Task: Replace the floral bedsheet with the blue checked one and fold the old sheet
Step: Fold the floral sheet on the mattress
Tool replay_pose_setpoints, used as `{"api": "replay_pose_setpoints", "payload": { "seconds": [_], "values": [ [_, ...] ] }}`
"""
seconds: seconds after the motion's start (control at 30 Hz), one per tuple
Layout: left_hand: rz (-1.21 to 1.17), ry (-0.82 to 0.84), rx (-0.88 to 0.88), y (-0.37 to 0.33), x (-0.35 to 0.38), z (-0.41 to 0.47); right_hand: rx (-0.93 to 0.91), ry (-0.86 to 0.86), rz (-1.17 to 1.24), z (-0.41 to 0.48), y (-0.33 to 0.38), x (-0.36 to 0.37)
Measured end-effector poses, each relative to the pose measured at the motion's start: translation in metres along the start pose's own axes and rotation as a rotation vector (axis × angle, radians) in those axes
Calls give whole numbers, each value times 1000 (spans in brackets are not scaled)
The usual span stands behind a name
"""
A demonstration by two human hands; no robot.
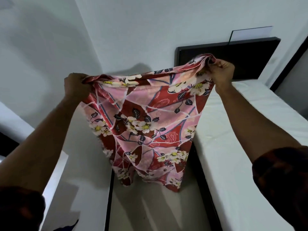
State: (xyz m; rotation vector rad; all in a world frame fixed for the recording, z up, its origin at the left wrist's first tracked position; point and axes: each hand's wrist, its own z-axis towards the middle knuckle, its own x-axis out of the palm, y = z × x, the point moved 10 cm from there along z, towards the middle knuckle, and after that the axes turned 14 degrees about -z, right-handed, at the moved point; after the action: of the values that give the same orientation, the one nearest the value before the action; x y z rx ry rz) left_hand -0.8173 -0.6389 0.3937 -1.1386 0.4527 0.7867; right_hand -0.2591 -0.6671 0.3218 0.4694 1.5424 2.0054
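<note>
The floral bedsheet (pixel 146 124), red and pink with white flowers, hangs folded in the air in front of me. My left hand (pixel 75 85) grips its upper left corner. My right hand (pixel 222 70) pinches the bunched upper right corner, a little higher. The sheet's lower edge hangs just above the floor beside the bed. A bare white mattress (pixel 250 147) lies on the bed at the right. A sliver of blue cloth (pixel 66 228) shows at the bottom left edge; I cannot tell what it is.
A dark headboard (pixel 233 54) stands against the white wall behind the mattress. The bed's dark frame (pixel 205 189) runs along the floor strip (pixel 150 210). A white ledge or cabinet (pixel 55 172) stands on the left, with a dark edge beside the floor.
</note>
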Motion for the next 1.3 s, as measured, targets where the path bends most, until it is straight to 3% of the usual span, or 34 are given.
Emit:
{"api": "replay_pose_setpoints", "payload": {
  "seconds": [0.2,0.3,0.43,0.53,0.67,0.8,0.9,1.0,1.13,1.3],
  "values": [
    [164,411,-166,29,5,3,93,99,-259,0,-5,-3],
    [378,255,-140,26,-6,11,109,173,-391,11,-4,9],
    [200,182,-113,18,5,13,82,130,-389,60,-32,21],
    [107,35,-173,21,-1,13,97,163,-97,28,-4,34],
    [-5,-88,-112,14,-12,5,173,194,241,-7,13,30],
    [-116,-89,24,1,-18,-3,229,146,398,-18,3,13],
    [-350,-65,40,-7,-20,-13,223,50,407,-23,1,-3],
    [-438,-64,35,-6,-25,-25,227,-1,458,-31,-6,-17],
    [-492,84,-111,20,-4,-20,262,-25,487,-37,-21,-16],
    [-439,0,-245,46,16,17,331,23,528,-22,-26,31]
  ]
}}
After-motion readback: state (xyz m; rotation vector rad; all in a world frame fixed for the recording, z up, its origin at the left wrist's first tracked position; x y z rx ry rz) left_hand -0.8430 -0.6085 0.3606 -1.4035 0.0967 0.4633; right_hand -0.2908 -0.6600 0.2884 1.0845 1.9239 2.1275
